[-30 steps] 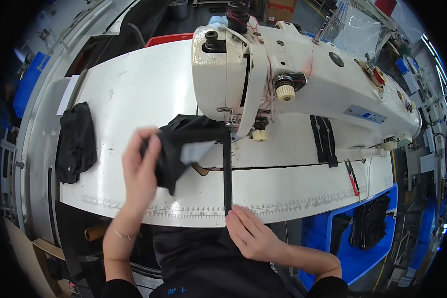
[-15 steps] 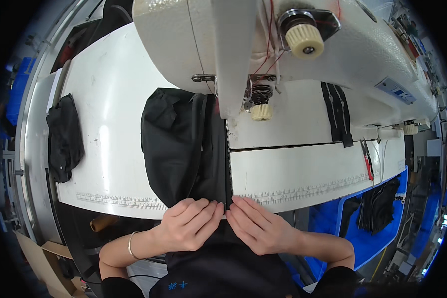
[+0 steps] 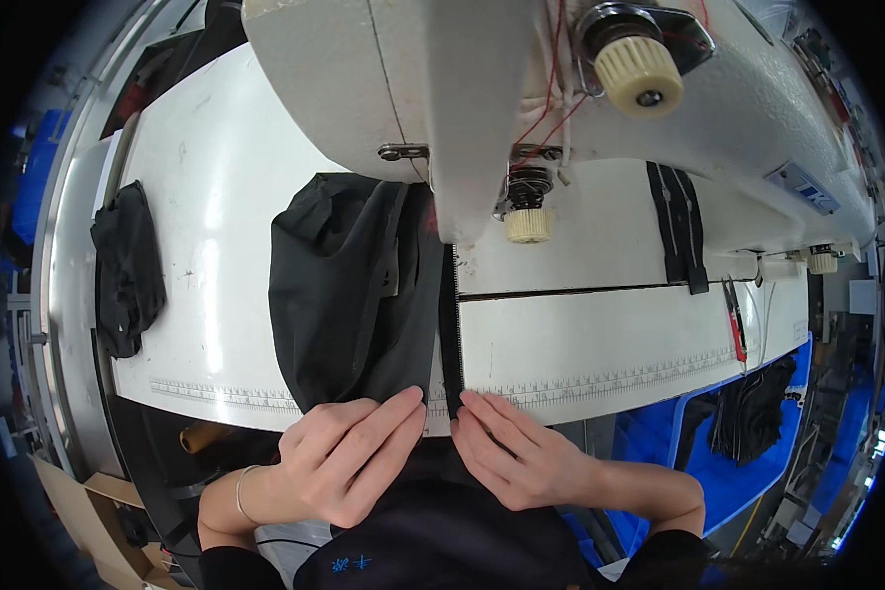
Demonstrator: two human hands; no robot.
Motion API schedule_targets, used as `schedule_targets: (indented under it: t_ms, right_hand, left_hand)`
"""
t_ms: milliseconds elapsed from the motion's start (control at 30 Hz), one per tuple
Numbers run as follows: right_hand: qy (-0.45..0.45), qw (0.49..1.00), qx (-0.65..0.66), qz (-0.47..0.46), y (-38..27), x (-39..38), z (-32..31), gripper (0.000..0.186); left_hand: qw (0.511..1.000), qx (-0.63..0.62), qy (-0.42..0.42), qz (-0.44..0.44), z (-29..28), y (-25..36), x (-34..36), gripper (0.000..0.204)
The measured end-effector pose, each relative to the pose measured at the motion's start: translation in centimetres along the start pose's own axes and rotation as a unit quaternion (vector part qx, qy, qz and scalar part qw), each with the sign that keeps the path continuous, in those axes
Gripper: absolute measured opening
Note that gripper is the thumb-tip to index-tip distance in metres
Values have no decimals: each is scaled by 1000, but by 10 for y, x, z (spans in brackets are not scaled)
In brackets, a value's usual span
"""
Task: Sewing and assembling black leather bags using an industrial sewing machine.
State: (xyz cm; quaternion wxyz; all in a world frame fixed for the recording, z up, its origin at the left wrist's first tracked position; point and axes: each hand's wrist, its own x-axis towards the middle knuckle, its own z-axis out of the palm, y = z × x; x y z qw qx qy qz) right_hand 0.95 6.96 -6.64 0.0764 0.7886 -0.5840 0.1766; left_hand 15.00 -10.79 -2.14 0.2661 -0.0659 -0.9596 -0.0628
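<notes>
A black fabric piece (image 3: 339, 285) lies under the head of the white sewing machine (image 3: 472, 118), its near edge at the table's front. My left hand (image 3: 354, 447) pinches that near edge, fingertips pressed together on the cloth. Just to the right, my right hand (image 3: 511, 447) grips the lower end of a black zipper tape (image 3: 449, 344), which runs straight up beneath the machine head. A narrow strip of white table shows between cloth and tape near my fingers. The needle area is hidden behind the machine head.
Two black zipper strips (image 3: 677, 226) lie at the right by the machine's arm, with red-handled snips (image 3: 735, 320) nearby. A folded black cloth (image 3: 128, 270) sits at the far left. Below right, a blue bin (image 3: 703, 492) holds dark pieces. A ruler (image 3: 610, 382) marks the front edge.
My left hand has moved left with the fabric edge, opening a gap from the zipper tape. My right hand stays nearly in place on the tape. The view has shifted slightly.
</notes>
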Motion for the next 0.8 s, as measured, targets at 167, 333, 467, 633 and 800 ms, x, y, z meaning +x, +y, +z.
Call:
schedule_targets:
  t_ms: [167, 333, 467, 633, 800]
  right_hand:
    - [-1, 1000, -8, -17, 1, 2, -1, 31]
    - [-3, 1000, -6, -18, 1, 1, -1, 30]
    - [-5, 1000, -7, -21, 2, 2, -1, 29]
    - [-8, 1000, -4, -20, 2, 2, -1, 30]
    - [-14, 1000, -5, -15, 0, 3, -3, 32]
  left_hand:
    - [997, 1, -52, 53, 26, 9, -9, 29]
    - [997, 7, -58, 55, 32, 11, -10, 27]
    - [997, 3, -63, 52, 33, 11, -10, 28]
    - [997, -2, -68, 48, 33, 11, -11, 29]
    - [997, -15, -67, 40, 34, 9, -10, 31]
